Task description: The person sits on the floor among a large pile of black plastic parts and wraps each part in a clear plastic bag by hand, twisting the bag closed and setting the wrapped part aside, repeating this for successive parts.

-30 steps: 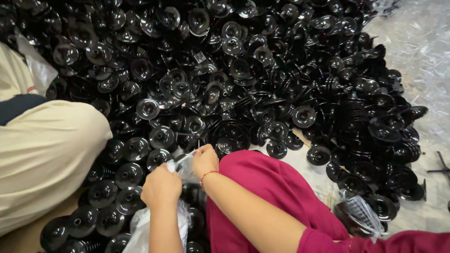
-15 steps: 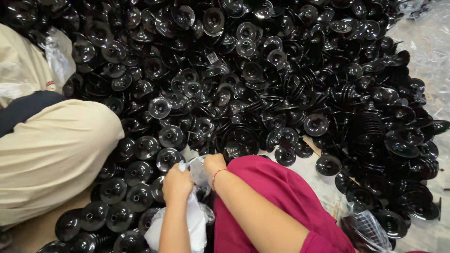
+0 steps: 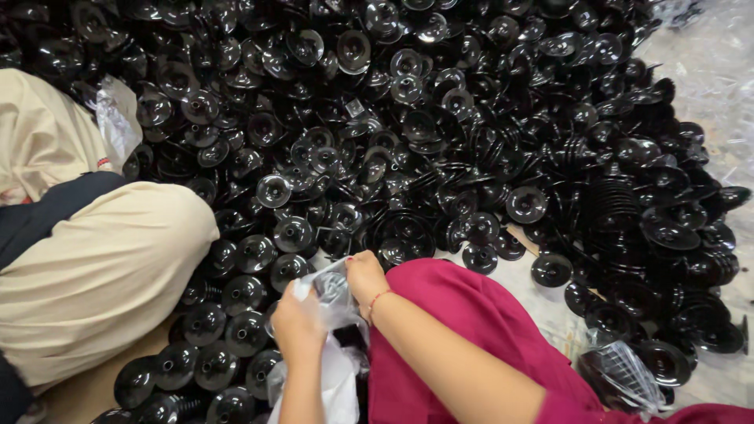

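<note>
both hands have lifted the thin clear plastic bag [image 3: 334,314] a little higher over the lap; the left hand [image 3: 297,323] and right hand [image 3: 366,279] pinch its mouth shut around a glossy black plastic disc [image 3: 333,284]. bagging looks underway, and seating the piece calls for spreading the film. around lies the heap of black discs [image 3: 440,141], with a beige-clad co-worker's knee [image 3: 102,275] just beside.

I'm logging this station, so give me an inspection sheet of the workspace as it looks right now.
Surface: floor, pale, partly under clear plastic sheeting.
Job's things: clear plastic bag with a black disc inside, held by both hands.
Clutter: big heap of glossy black disc-shaped parts; a bagged stack at lower right.
Grippers: left hand and right hand both gripping the bag, fingers closed.
Cables: nothing seen.
Surroundings: another person's beige-clad knee at left; own magenta garment.
</note>
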{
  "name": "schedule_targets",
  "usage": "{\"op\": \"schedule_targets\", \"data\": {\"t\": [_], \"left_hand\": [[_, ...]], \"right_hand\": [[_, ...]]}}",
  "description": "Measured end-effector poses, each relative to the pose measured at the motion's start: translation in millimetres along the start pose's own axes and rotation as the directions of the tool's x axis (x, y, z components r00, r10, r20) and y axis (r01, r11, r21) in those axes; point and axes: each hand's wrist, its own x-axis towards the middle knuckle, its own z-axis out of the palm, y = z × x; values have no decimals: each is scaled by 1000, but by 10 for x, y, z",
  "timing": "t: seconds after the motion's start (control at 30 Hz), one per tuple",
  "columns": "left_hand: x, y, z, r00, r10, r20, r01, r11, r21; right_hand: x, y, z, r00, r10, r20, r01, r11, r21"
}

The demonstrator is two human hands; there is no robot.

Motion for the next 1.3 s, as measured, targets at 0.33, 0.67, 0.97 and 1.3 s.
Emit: {"op": "schedule_targets", "data": {"t": [0.33,0.67,0.97,1.3], "left_hand": [[-1123,201,-222,919,295,263,-36,725,-687],[-1289,347,257,785,-96,612,609,301,-734],[-1146,281,26,703,-1,711,672,329,-663],[-1115,78,-223,-59,489,870,994,111,5]], "right_hand": [[-1504,-144,-1418,993,-80,88,52,957,285],[-1506,84,-1884,727,-685,-43,603,667,-438],[-1568,-82,-1893,862,-490,-128,379,791,-479],[-1476,-6,-1960,791,-611,-42,522,708,-475]]}}
